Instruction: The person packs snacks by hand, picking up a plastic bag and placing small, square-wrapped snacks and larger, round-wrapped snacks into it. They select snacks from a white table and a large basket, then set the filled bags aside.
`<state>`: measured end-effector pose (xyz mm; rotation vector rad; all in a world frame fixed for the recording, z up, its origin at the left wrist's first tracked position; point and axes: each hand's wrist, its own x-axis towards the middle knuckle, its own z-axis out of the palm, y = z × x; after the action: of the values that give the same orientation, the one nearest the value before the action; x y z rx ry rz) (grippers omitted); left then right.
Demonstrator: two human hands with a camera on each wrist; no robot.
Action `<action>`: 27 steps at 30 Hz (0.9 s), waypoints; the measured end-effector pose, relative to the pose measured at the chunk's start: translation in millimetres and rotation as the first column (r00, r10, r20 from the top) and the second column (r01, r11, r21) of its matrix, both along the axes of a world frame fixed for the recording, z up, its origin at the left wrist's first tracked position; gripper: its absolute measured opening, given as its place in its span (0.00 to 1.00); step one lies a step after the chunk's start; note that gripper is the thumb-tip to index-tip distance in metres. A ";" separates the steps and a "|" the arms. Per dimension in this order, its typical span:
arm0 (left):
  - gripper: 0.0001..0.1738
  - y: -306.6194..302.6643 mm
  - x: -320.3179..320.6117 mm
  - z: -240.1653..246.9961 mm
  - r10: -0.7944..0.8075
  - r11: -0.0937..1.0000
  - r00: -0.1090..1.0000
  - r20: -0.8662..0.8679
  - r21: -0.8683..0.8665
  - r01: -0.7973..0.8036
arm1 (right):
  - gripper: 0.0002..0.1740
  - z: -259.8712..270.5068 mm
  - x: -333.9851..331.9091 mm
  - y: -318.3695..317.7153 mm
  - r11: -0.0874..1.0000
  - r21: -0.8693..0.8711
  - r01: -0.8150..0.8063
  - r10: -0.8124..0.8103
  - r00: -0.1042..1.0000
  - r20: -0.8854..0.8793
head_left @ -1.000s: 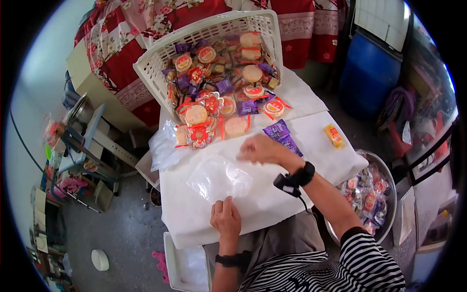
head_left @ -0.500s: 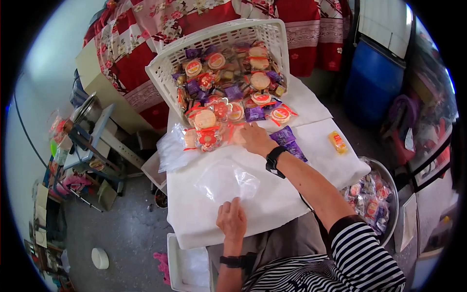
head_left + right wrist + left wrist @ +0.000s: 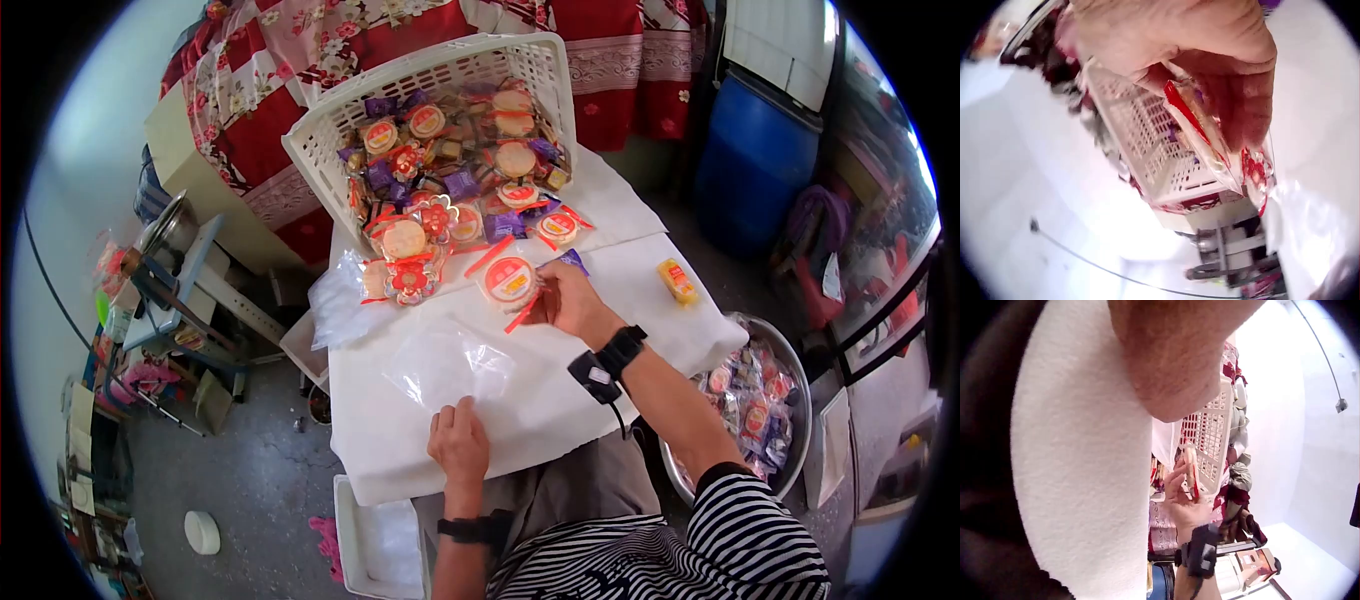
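Note:
A round cracker in a clear and red wrapper [image 3: 509,283] is in my right hand [image 3: 575,303], pinched by its edge, its printed face toward the head camera. In the right wrist view, the wrapper's red edge [image 3: 1192,115] comes out between thumb and fingers. My left hand [image 3: 459,442] rests near the table's front edge, fingers curled at the near edge of a clear plastic bag [image 3: 445,370] lying flat. A purple packet [image 3: 573,260] is mostly hidden behind the right hand. The left wrist view shows only the base of the left hand [image 3: 1169,369].
A tilted white basket [image 3: 312,178] spills wrapped snacks onto the white-covered table [image 3: 390,465]. Clear bags [image 3: 345,305] are stacked at left. A yellow packet [image 3: 678,282] lies at right, above a metal basin [image 3: 790,445] of filled bags. A white tub [image 3: 345,535] stands below.
My right hand reached to the cracker in front of the basket, took hold of it, and brought it back toward me, turned face up. The left hand has stayed by the bag.

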<state>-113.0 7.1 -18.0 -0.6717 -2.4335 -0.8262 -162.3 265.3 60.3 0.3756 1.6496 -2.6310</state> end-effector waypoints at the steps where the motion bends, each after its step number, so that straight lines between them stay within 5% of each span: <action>1: 0.13 -0.1 -0.5 0.1 0.003 1.000 1.000 -0.001 0.000 -0.003 | 0.24 -1.0 10.8 2.1 0.911 -0.408 -0.062 0.074 0.997 0.013; 2: 0.13 -0.2 -0.7 0.5 -0.002 1.000 1.000 0.004 -0.003 0.002 | 0.25 -7.5 18.6 6.8 0.888 -0.425 -0.177 0.162 0.984 -0.071; 4: 0.13 0.0 0.1 1.4 -0.003 1.000 1.000 -0.020 0.002 0.003 | 0.24 -13.8 31.9 4.7 0.915 -0.376 -0.143 0.137 0.990 -0.043; 7: 0.11 1.1 0.1 4.5 -0.012 0.999 1.000 -0.025 0.033 0.013 | 0.21 -12.1 49.9 -7.7 0.982 -0.182 -0.046 0.052 0.998 0.025; 9: 0.11 0.1 -0.6 7.0 -0.019 0.999 1.000 0.001 0.042 0.019 | 0.19 -1.4 65.2 -14.4 0.990 0.054 -0.132 0.130 0.991 0.039; 11: 0.11 -0.4 -0.1 8.9 -0.017 0.999 0.999 0.036 0.052 0.015 | 0.18 2.3 84.0 -23.3 0.979 0.108 -0.171 0.168 0.985 0.036; 14: 0.09 0.9 0.1 11.5 -0.021 0.994 0.996 0.086 0.107 0.012 | 0.21 -7.5 102.9 -32.7 0.856 0.407 -0.320 0.280 0.947 0.156; 17: 0.09 3.1 2.3 11.2 -0.009 0.991 0.995 0.100 0.134 -0.005 | 0.23 -1.5 116.7 -44.6 0.791 0.506 -0.346 0.260 0.937 0.234; 25: 0.15 5.8 9.6 10.5 -0.071 0.995 0.996 -0.059 -0.074 0.066 | 0.21 -31.0 108.5 -45.2 0.756 0.596 -0.271 0.267 0.959 0.097; 27: 0.15 4.7 9.1 10.8 -0.082 0.995 0.995 -0.062 -0.068 0.078 | 0.19 -21.9 108.6 -42.3 0.635 0.711 -0.302 0.261 0.950 0.170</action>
<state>-103.8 11.9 -7.2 -0.8130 -2.3975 -0.7466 -53.7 222.9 38.3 0.1503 2.4486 -1.6125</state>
